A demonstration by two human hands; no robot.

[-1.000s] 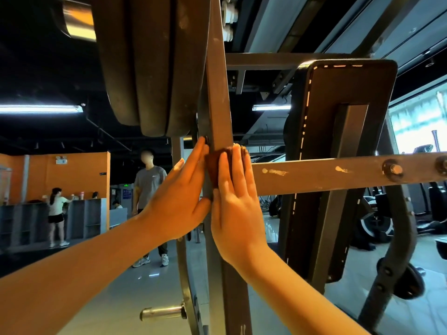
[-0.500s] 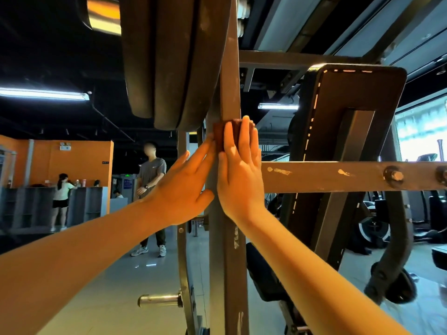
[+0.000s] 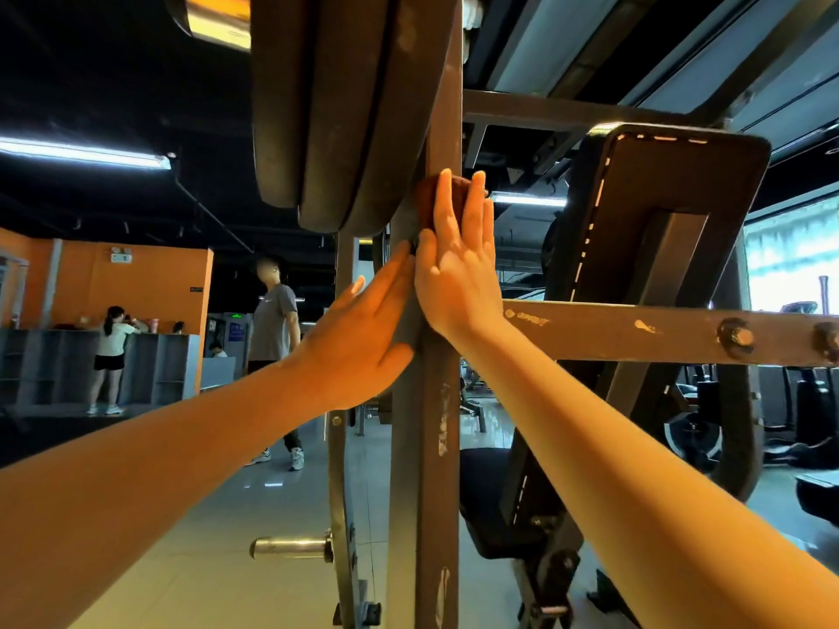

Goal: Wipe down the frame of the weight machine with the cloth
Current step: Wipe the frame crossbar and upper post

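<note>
The right arm (image 3: 635,469) and left arm (image 3: 159,469) are reaching forward and up. The right hand (image 3: 458,270) is pressing flat, 4 fingers straight and pointing up. The left hand (image 3: 363,338) is lying flat just beside it.

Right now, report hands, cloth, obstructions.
Right hand flat, pressing cloth on upright post. Left hand flat against post's left side. Weight plates close above cloth.

1. A black ceiling (image 3: 113,61) carries a long white tube light (image 3: 81,152) on the left.
2. An orange painted wall (image 3: 136,283) stands behind grey cubby cabinets (image 3: 45,365).
3. The pale grey tiled floor (image 3: 204,537) shines with reflected light.
4. A bright window (image 3: 790,265) glows at the right.
</note>
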